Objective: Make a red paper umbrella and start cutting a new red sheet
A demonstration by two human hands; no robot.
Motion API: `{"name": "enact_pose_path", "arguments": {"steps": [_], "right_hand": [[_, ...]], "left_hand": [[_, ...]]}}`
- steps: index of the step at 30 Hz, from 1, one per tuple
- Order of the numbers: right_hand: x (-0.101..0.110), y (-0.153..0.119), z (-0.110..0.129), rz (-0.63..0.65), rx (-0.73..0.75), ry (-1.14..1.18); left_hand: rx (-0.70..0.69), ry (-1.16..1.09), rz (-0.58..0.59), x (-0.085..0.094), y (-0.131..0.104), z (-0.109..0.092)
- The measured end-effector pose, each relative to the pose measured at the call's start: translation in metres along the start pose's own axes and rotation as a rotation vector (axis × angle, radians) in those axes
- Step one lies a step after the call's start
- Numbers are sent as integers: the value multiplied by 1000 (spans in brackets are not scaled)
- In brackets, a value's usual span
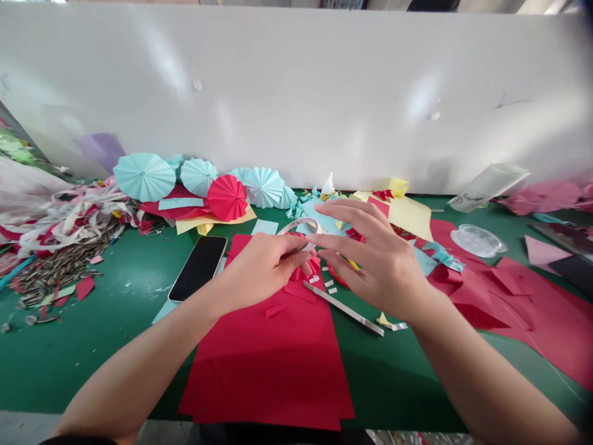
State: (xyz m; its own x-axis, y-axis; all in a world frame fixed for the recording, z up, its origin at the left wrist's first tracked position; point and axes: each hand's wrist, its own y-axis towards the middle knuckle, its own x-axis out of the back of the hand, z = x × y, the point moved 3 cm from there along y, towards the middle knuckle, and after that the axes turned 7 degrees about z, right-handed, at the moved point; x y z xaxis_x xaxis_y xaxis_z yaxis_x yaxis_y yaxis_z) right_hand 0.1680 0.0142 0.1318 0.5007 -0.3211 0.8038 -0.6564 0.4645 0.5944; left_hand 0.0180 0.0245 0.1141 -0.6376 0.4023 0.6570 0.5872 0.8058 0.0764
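Note:
My left hand (259, 264) is closed, thumb and fingers pinched at the lower edge of a thin white tape roll (296, 224). My right hand (370, 253) faces it from the right with fingers stretched and apart. One of its fingertips meets the roll's edge beside the left fingertips; whether it grips the tape end cannot be made out. Below both hands lies a red paper sheet (273, 364), with a folded red paper piece (308, 266) partly hidden behind the fingers. Small white tape bits (330, 283) and a slim pale strip (345, 309) lie beneath the right hand.
A phone (198, 269) lies left of the sheet. Pleated blue paper rosettes (144, 177) and a red one (227, 197) line the white board (296, 93). Ribbons and metal bits (69, 262) heap at left. Red paper (523, 296) and a clear plastic lid (479, 240) sit right.

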Motion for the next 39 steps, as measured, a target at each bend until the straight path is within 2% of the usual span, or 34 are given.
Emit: {"name": "enact_pose_path", "arguments": {"steps": [7,13,18,22,29,36,39], "right_hand": [[-6,0,4,-57,32,-81],[-9,-3,4,-94,-4,-97],[-13,-1,7,-64,-51,-103],[-16,0,11,-44,-59,-106],[-21,-1,11,-101,-17,-128],[-26,-2,7,-27,4,-152],[-24,-2,6,9,18,-121]], "left_hand": [[5,59,-3,-1,-2,-1],[-13,61,-16,-2,-2,0],[11,66,-47,-7,-3,1],[-27,52,-71,-8,-3,3],[-57,-81,-4,0,3,8],[-12,-12,31,1,7,11],[-20,-35,91,0,9,14]]}}
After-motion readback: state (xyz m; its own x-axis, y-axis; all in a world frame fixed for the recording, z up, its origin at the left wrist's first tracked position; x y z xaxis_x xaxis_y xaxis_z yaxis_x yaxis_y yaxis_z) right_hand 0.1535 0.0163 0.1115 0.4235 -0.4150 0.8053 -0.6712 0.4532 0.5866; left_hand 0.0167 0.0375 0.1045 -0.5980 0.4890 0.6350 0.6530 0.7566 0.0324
